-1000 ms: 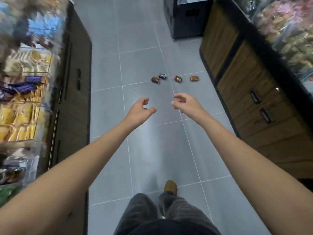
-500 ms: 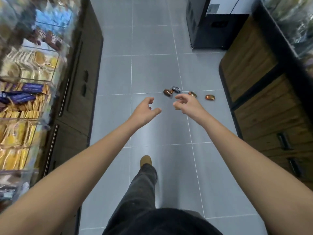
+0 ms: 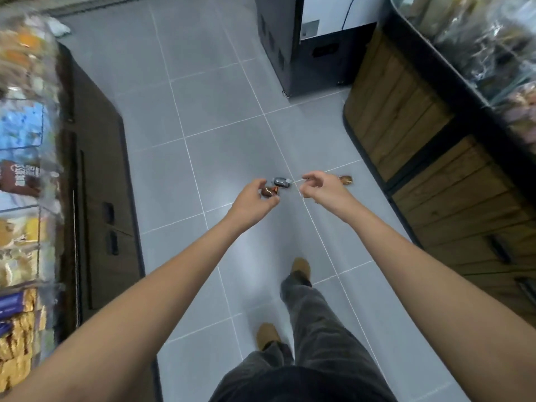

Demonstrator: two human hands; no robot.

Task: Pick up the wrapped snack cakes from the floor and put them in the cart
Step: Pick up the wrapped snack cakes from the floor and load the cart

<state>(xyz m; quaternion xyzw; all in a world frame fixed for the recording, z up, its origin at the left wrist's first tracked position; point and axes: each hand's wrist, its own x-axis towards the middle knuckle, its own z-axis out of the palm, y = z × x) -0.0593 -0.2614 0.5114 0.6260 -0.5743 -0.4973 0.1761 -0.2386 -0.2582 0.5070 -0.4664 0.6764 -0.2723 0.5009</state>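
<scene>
The person is standing in a shop aisle and stretching both arms out over the grey tiled floor [image 3: 220,117], where the wrapped snack cakes are lying in a short row beyond the feet. A brown-wrapped cake [image 3: 267,192] is showing in the gap of the left hand [image 3: 251,200], a grey-wrapped cake [image 3: 282,182] is sitting just to its far right, and a third cake [image 3: 346,180] is peeking out past the right hand [image 3: 323,190], nearer the wooden cabinet [image 3: 435,184]. Both hands are hanging with fingers loosely curled and parted from the thumb, gripping nothing; judging by the upright legs, they are hovering above the cakes, not touching them. To do this reach well, the person is going to need to bend or crouch until the hands are meeting the floor, then be pinching each wrapper across its body instead of its crimped end (foil is likely to be slipping). Taking the brown one with the left and the third with the right is looking sensible, with the grey one left for a second pass. Any cake hidden behind the right hand is worth checking for. The cart is not showing in this view.
</scene>
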